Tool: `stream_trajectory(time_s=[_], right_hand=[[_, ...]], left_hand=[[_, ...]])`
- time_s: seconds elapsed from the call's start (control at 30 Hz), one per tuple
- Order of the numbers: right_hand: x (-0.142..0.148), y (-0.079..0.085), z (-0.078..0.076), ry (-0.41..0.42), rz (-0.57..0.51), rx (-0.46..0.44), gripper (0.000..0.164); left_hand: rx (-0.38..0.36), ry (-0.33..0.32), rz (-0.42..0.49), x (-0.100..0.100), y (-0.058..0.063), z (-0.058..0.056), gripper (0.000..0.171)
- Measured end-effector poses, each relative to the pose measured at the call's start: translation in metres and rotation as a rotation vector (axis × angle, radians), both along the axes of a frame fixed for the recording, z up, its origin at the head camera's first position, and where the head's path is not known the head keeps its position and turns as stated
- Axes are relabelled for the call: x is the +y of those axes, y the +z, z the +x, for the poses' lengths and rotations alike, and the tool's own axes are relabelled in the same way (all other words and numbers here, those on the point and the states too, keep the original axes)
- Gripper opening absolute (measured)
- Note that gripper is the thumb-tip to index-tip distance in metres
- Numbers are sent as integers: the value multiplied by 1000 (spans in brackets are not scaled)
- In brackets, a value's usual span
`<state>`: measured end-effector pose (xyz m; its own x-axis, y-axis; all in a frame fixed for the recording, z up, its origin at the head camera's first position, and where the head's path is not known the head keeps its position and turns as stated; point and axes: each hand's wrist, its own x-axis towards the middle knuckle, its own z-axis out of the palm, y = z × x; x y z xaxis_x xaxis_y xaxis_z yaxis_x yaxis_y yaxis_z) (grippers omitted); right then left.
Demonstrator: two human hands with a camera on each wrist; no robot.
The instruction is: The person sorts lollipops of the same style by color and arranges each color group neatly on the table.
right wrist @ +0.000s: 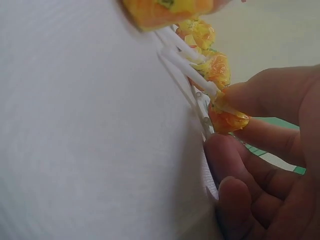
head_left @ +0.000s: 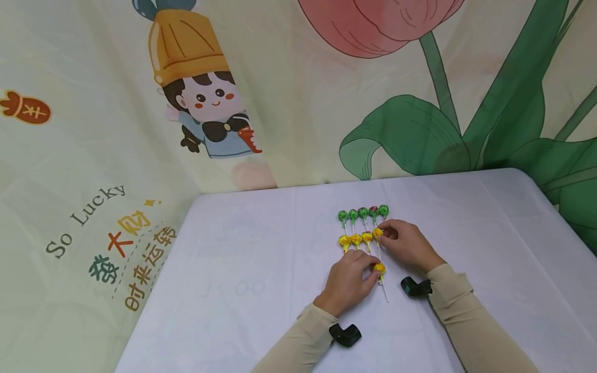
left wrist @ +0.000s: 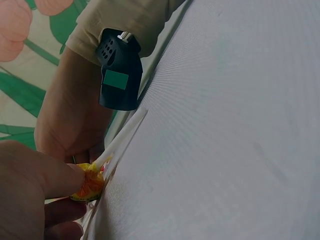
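My right hand (head_left: pixel 410 246) pinches a yellow-wrapped lollipop (head_left: pixel 377 233) at the right end of a row of yellow lollipops (head_left: pixel 356 239); the right wrist view shows thumb and finger on its wrapped head (right wrist: pixel 227 117). Closer to me, my left hand (head_left: pixel 350 282) holds another yellow lollipop (head_left: pixel 380 268) between thumb and fingers, its white stick (head_left: pixel 385 292) pointing toward me. In the left wrist view that candy head (left wrist: pixel 89 185) sits under the thumb. Beyond the yellow row, several green lollipops (head_left: pixel 363 213) lie side by side, one with a reddish patch.
A white cloth covers the table (head_left: pixel 242 248), its far edge against a printed backdrop (head_left: pixel 298 103) with a cartoon figure and flowers. A black wrist camera (head_left: pixel 346 335) is on the left wrist and another (head_left: pixel 415 287) on the right.
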<state>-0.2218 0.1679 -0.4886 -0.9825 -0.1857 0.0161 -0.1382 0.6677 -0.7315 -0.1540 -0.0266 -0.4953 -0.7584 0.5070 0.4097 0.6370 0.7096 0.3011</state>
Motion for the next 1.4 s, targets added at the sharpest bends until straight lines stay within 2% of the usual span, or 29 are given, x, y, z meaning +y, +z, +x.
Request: stream_trajectory(time_s=[0.83,1.4], right_hand=[[1,0,9,-11,-4,-9,36],[4,-1,10,-7,-4,9,36]], left_hand=[[53,-26,32,-1,-2,1,18],[27,-48,120,-3,-3,0,16]])
